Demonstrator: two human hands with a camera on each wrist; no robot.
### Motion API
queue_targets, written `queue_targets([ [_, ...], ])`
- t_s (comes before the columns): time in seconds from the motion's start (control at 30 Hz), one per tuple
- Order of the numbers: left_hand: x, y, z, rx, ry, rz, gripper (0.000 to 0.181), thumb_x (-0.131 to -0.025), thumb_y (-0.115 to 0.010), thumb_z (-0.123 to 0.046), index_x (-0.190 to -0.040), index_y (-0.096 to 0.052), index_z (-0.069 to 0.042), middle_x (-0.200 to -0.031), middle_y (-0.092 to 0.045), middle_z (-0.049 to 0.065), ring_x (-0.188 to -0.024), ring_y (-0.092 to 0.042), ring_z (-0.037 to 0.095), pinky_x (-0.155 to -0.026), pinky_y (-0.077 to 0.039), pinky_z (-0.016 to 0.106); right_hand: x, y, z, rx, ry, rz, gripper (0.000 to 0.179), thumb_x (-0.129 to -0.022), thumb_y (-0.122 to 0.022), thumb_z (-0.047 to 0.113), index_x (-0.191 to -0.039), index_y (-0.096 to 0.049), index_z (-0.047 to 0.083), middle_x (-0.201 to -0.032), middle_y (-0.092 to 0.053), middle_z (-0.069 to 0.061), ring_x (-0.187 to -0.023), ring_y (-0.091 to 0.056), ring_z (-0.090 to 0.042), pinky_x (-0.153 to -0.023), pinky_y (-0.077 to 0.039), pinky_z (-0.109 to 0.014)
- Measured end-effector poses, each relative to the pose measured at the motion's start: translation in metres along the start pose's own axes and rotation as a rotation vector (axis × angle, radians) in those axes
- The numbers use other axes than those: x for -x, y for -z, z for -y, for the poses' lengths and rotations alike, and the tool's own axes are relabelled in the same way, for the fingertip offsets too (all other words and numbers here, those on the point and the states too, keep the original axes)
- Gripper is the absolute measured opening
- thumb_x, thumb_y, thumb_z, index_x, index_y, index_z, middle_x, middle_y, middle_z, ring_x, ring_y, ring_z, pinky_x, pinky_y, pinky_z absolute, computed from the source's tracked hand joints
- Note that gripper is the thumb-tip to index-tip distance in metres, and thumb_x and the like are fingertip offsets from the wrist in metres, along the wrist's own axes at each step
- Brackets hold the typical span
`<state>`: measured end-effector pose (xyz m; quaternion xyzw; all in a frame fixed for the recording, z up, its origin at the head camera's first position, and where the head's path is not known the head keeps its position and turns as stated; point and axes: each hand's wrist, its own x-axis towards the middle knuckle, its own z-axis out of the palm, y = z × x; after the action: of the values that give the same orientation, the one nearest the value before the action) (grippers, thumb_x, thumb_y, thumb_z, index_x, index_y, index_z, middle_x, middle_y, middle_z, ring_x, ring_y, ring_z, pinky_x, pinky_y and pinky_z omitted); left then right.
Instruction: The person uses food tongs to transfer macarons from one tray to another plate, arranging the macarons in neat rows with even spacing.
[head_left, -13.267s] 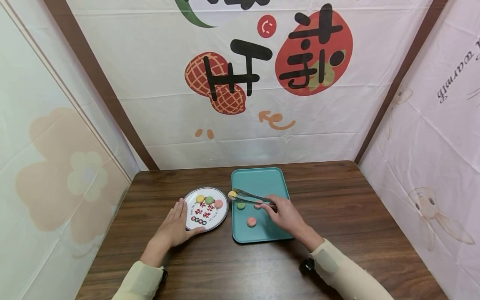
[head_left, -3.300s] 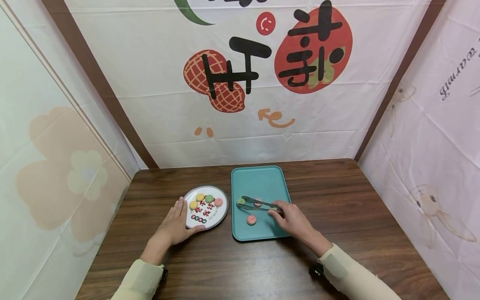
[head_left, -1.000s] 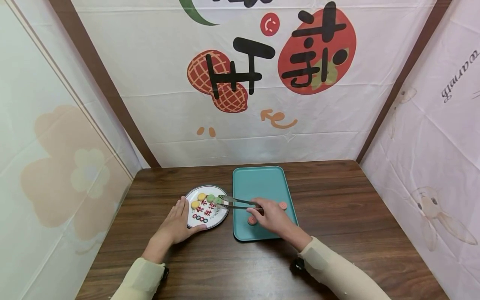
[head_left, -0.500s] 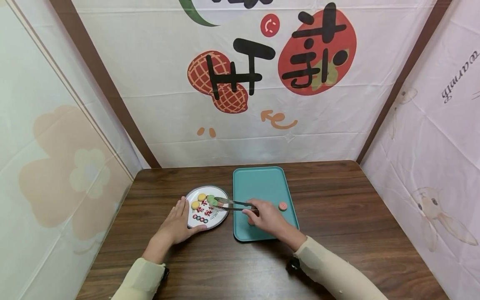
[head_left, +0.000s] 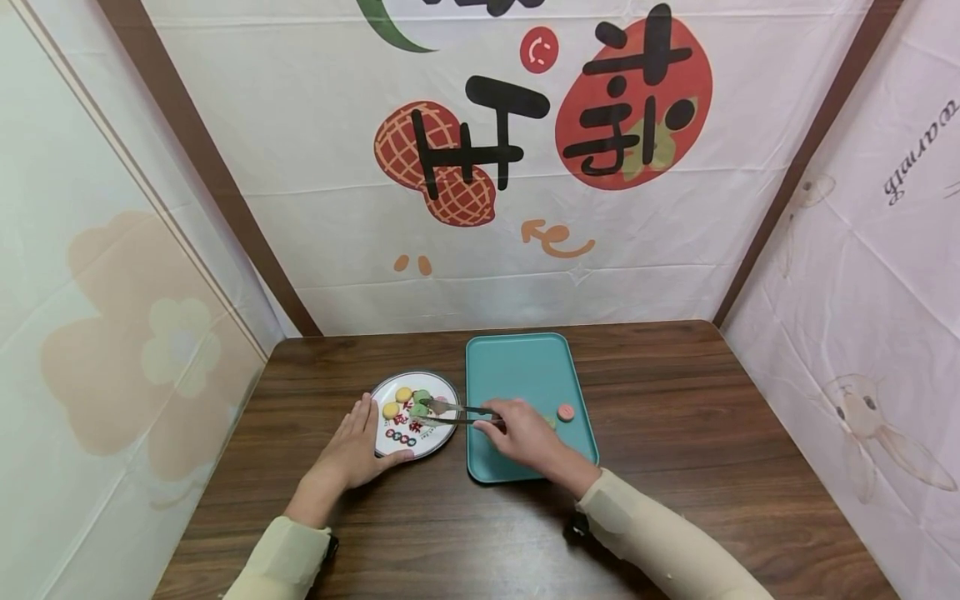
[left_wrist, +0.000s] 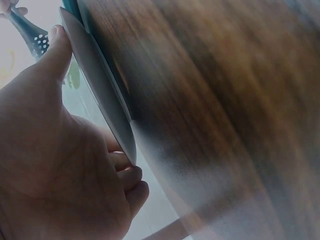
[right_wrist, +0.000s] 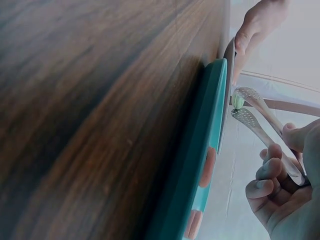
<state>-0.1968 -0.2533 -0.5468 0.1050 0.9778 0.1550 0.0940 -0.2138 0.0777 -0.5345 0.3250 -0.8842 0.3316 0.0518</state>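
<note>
My left hand [head_left: 345, 446] rests against the left rim of the white printed plate [head_left: 427, 442], fingers extended, thumb along the near edge. In the left wrist view, its thumb [left_wrist: 57, 47] touches the rim. With my right hand [head_left: 525, 437] I grip metal tongs [head_left: 465, 408] with perforated tips. Between those tips, over the plate, is a green macaron [right_wrist: 238, 101]. Two yellow macarons [head_left: 404, 395] and another green macaron [head_left: 422, 395] lie on the plate. A pink macaron [head_left: 440, 402] there is partly hidden by the tongs.
A teal tray [head_left: 517, 358] stands right of the plate, beneath my right hand. A pink macaron [head_left: 566, 412] lies at its right side; my hand partly hides other macarons. The brown wooden table [head_left: 675, 417] meets printed cloth walls at the back and sides.
Earlier, a yellow macaron passed from the tongs onto the plate. The tongs then picked a green macaron off the tray and carried it left over the plate. My left hand stays put.
</note>
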Motion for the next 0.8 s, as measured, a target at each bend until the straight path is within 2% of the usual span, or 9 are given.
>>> queue_targets([
  [0.17,0.0,0.0,0.0,-0.007,-0.001,0.0,0.127,-0.095,-0.065,-0.074,-0.163,-0.01,0.018,-0.173,-0.004,0.037,-0.162,-0.009,0.051,-0.132,-0.014,0.061,-0.003,-0.004,0.001,0.006,-0.001,0.003,0.031,-0.109,-0.067,0.029,-0.121,-0.075,0.002,-0.056,-0.043,0.013,-0.048,-0.03,0.0,-0.055,-0.031,-0.023],
  [0.4,0.0,0.001,-0.001,-0.004,0.004,0.005,0.127,-0.095,-0.065,-0.074,-0.163,-0.011,0.018,-0.174,-0.004,0.037,-0.162,-0.009,0.051,-0.132,-0.015,0.061,-0.005,-0.007,0.003,-0.023,-0.039,0.015,0.036,-0.11,-0.065,0.032,-0.128,-0.073,0.001,-0.062,-0.048,0.01,-0.048,-0.033,-0.001,-0.046,-0.027,-0.021],
  [0.63,0.001,0.001,-0.001,-0.004,0.012,0.016,0.128,-0.094,-0.064,-0.076,-0.164,-0.01,0.017,-0.174,-0.003,0.036,-0.162,-0.008,0.051,-0.133,-0.014,0.061,-0.008,-0.008,0.005,-0.01,-0.045,0.02,0.023,-0.11,-0.066,0.031,-0.113,-0.072,0.009,-0.065,-0.049,0.009,-0.047,-0.033,-0.001,-0.044,-0.027,-0.02],
  [0.8,0.001,0.001,-0.002,-0.004,0.014,0.018,0.128,-0.095,-0.065,-0.075,-0.164,-0.01,0.017,-0.174,-0.003,0.036,-0.162,-0.008,0.051,-0.133,-0.014,0.061,-0.011,-0.007,0.008,-0.013,-0.069,0.045,0.018,-0.109,-0.066,0.03,-0.109,-0.071,0.013,-0.069,-0.051,0.008,-0.048,-0.036,-0.002,-0.044,-0.029,-0.021],
])
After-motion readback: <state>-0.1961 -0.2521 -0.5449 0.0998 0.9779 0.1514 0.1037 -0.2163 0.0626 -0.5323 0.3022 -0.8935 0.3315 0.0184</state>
